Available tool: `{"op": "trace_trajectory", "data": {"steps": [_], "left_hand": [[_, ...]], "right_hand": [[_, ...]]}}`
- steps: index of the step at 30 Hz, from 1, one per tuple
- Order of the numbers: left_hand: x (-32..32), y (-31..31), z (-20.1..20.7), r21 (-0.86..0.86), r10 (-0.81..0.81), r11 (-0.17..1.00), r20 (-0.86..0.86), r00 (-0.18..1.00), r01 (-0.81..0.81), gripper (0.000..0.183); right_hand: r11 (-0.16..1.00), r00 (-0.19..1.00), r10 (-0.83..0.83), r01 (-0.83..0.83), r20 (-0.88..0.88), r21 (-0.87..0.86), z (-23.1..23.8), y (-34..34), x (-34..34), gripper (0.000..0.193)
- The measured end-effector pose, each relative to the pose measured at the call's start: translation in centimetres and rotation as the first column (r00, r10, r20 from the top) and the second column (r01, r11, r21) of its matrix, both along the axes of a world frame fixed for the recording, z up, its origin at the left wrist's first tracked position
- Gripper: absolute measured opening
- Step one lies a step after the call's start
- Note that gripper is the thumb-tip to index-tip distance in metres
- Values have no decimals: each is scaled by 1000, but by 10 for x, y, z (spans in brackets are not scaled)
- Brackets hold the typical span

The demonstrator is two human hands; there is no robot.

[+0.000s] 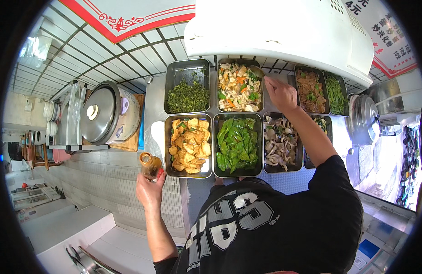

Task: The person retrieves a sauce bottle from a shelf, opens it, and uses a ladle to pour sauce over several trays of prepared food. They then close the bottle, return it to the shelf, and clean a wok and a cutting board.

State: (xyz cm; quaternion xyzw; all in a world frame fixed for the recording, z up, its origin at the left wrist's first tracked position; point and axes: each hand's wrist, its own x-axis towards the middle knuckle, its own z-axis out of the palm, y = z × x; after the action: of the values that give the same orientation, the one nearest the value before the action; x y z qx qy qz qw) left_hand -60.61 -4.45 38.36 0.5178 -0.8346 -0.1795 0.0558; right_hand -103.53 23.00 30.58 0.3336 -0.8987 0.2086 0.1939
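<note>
My left hand is closed round a brownish glass bottle with its open mouth facing up, just left of the tray of browned tofu pieces. A bit of red shows at my thumb. My right hand reaches across to the back row, its fingers closed on a metal spoon. The spoon's bowl lies at the right rear corner of a tray of mixed stir-fry with carrot and greens. Most of its handle is hidden by my fingers.
Beside these stand trays of green peppers, chopped greens, sliced squid-like pieces, browned meat and green beans. A lidded cooker sits at left. A white hood overhangs the back. Stacked metal lids stand right.
</note>
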Motion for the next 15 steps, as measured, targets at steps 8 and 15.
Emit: {"op": "trace_trajectory", "data": {"steps": [8, 15], "left_hand": [[-1, -1, -8, -8, -15, 1000, -18, 1000, 15, 49], [0, 0, -4, 3, -6, 1000, 11, 1000, 6, 49]], "right_hand": [[939, 983, 130, -165, 133, 303, -8, 4, 18, 30], [959, 928, 238, -271, 287, 78, 5, 10, 43, 24]]}}
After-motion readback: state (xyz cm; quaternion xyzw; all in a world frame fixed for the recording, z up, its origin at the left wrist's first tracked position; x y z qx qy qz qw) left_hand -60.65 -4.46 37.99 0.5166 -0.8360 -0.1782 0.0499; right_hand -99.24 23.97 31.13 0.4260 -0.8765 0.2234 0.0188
